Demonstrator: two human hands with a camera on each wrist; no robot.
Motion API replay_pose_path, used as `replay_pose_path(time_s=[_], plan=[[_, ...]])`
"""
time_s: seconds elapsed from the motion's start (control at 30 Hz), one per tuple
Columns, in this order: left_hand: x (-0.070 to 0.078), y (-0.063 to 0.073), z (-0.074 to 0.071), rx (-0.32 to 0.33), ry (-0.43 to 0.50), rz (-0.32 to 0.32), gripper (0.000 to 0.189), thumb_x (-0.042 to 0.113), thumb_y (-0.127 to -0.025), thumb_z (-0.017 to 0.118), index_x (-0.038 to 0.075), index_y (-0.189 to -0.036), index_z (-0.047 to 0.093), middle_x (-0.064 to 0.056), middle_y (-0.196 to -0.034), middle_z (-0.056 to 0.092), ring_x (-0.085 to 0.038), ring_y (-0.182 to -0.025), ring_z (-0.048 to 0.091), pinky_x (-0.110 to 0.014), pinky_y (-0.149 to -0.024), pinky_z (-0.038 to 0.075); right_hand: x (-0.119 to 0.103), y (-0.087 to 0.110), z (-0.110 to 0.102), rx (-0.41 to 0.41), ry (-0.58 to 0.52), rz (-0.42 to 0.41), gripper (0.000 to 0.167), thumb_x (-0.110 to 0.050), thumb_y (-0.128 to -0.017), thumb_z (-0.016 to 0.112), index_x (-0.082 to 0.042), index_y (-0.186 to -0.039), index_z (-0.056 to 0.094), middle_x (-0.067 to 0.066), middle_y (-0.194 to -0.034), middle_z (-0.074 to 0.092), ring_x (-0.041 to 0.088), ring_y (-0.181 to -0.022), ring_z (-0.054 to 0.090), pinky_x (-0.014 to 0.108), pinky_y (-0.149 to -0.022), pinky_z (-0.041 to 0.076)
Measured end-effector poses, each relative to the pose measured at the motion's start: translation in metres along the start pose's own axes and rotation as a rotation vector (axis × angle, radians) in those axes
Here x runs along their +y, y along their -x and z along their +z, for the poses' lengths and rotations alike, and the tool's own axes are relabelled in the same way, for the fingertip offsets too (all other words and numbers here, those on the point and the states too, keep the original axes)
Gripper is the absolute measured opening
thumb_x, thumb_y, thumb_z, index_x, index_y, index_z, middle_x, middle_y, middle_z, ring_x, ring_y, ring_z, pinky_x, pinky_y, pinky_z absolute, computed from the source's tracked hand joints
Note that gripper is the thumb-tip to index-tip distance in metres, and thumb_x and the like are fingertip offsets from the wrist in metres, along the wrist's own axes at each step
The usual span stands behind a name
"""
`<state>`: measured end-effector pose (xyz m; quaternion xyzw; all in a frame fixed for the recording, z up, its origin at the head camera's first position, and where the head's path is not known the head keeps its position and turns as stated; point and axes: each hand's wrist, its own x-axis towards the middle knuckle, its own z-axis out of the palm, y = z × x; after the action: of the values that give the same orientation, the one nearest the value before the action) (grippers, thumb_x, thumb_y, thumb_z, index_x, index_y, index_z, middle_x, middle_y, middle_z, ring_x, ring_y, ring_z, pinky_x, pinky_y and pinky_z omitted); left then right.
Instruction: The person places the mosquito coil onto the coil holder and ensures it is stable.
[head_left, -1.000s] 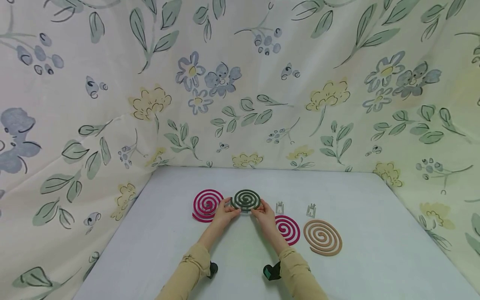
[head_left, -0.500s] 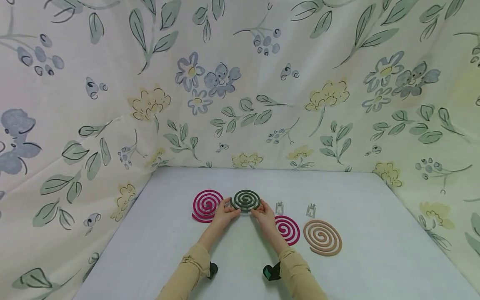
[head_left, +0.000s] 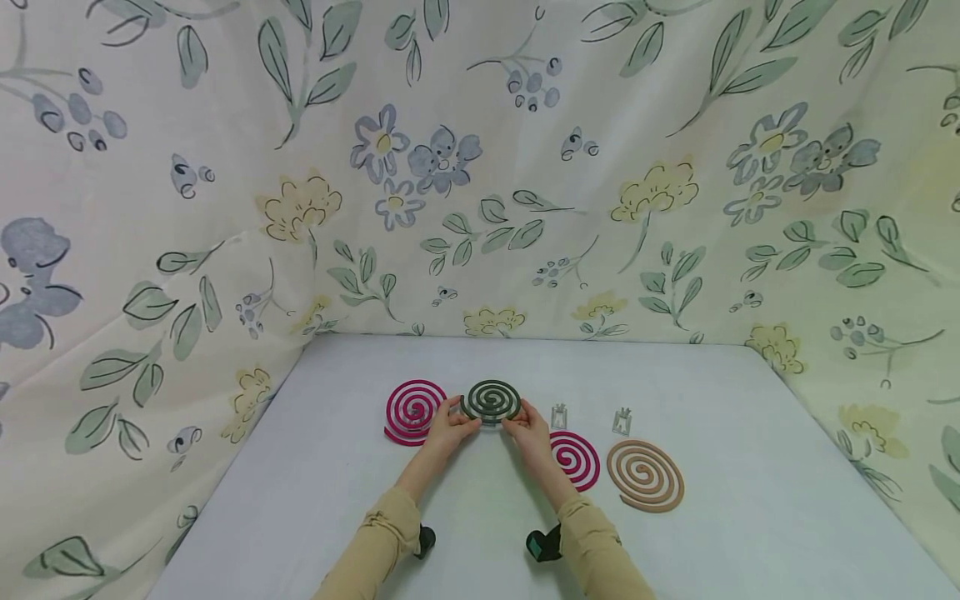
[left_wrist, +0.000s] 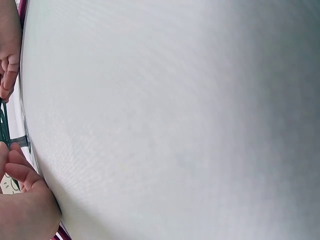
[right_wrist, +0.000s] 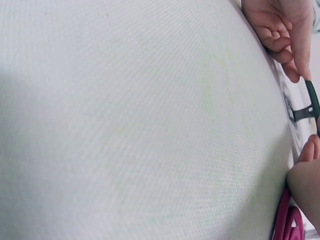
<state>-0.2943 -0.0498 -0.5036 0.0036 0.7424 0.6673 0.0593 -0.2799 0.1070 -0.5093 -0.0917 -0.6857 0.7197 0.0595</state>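
A dark green mosquito coil [head_left: 491, 400] lies level between the hands, at the middle of the table in the head view. My left hand [head_left: 452, 428] pinches its left edge between thumb and fingers. On the opposite edge, my right hand [head_left: 529, 429] pinches it the same way. Beneath the coil a metal stand [right_wrist: 302, 113] shows in the right wrist view, standing close to the table top. The left wrist view catches only part of the green coil [left_wrist: 4, 125] at its left border. Beside the left hand a pink coil [head_left: 401, 402] overlaps another metal stand.
A second pink coil [head_left: 576, 461] lies partly behind the right forearm, with a tan coil [head_left: 645, 475] to its right. Two flat metal stands [head_left: 559, 416] are behind them on the white table [head_left: 300, 500]. Floral cloth [head_left: 480, 208] hangs behind and at both sides.
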Motion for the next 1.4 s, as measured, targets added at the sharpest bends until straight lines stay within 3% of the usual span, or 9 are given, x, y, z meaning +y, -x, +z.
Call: replay_pose_path(time_s=[0.37, 0.7, 0.93, 1.07, 1.23, 1.4], plan=[[-0.002, -0.002, 0.001, 0.003, 0.007, -0.001, 0.065, 0.003, -0.084, 0.067, -0.006, -0.138, 0.034, 0.008, -0.068, 0.057, -0.001, -0.064, 0.052, -0.016, -0.066, 0.045, -0.001, 0.002, -0.001, -0.022, -0.005, -0.01, 0.064, 0.005, -0.083, 0.061, 0.016, -0.138, 0.031, 0.005, -0.088, 0.048, 0.001, -0.07, 0.044, 0.01, -0.06, 0.039], [-0.003, -0.002, 0.0, 0.001, 0.017, 0.011, 0.064, 0.003, -0.083, 0.068, -0.006, -0.137, 0.035, 0.009, -0.066, 0.057, -0.001, -0.063, 0.052, -0.016, -0.065, 0.045, -0.024, 0.016, -0.002, -0.037, -0.011, -0.003, 0.061, 0.009, -0.082, 0.058, 0.021, -0.135, 0.03, 0.015, -0.089, 0.048, 0.004, -0.068, 0.043, 0.01, -0.059, 0.038], [-0.001, -0.001, -0.001, -0.006, -0.002, 0.007, 0.065, 0.005, -0.083, 0.068, -0.006, -0.138, 0.033, 0.005, -0.07, 0.06, -0.002, -0.064, 0.051, -0.017, -0.066, 0.045, -0.01, 0.007, -0.001, -0.026, -0.016, 0.003, 0.063, 0.006, -0.083, 0.061, 0.018, -0.137, 0.031, 0.007, -0.088, 0.048, 0.002, -0.069, 0.043, 0.01, -0.06, 0.039], [0.004, 0.003, -0.002, -0.016, 0.005, -0.001, 0.066, 0.003, -0.084, 0.067, -0.008, -0.138, 0.033, 0.0, -0.073, 0.061, -0.003, -0.065, 0.051, -0.018, -0.066, 0.046, -0.002, 0.002, -0.001, -0.022, -0.003, -0.003, 0.064, 0.004, -0.083, 0.061, 0.016, -0.139, 0.031, 0.005, -0.088, 0.047, 0.001, -0.069, 0.043, 0.01, -0.061, 0.039], [0.024, 0.017, -0.003, -0.021, 0.015, 0.006, 0.063, -0.001, -0.084, 0.065, -0.013, -0.136, 0.032, -0.003, -0.072, 0.059, -0.005, -0.064, 0.052, -0.019, -0.066, 0.047, 0.0, 0.001, -0.002, -0.021, 0.009, -0.003, 0.063, 0.004, -0.084, 0.061, 0.014, -0.139, 0.032, 0.005, -0.088, 0.047, 0.001, -0.069, 0.043, 0.01, -0.061, 0.039], [0.026, 0.023, -0.002, -0.016, 0.007, 0.058, 0.063, -0.001, -0.084, 0.065, -0.015, -0.134, 0.03, -0.003, -0.071, 0.06, -0.004, -0.063, 0.051, -0.02, -0.064, 0.047, 0.001, 0.001, -0.002, -0.018, 0.019, 0.0, 0.063, 0.003, -0.084, 0.061, 0.013, -0.139, 0.033, 0.006, -0.089, 0.048, 0.002, -0.07, 0.044, 0.011, -0.062, 0.04]])
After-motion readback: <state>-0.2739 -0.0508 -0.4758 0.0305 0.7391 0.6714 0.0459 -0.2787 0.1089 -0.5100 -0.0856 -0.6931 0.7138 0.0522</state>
